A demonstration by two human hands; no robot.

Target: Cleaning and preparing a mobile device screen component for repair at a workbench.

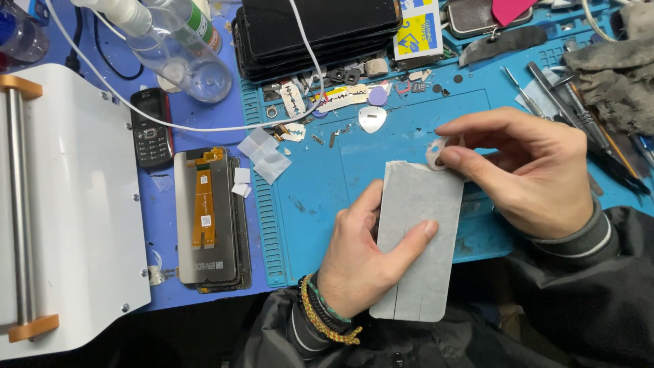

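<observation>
Meanwhile, the left hand (361,262) is pinning a grey adhesive sheet (419,238) above the blue repair mat (327,177), steadying it while the right hand (528,174) is pinching its corner pull-tab (436,153).

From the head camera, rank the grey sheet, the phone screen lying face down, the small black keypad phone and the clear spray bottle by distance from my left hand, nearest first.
1. Grey sheet: held under the left hand.
2. Face-down phone screen: to its left on the table.
3. Black keypad phone: farther left and up.
4. Clear spray bottle: top left, farthest.
</observation>
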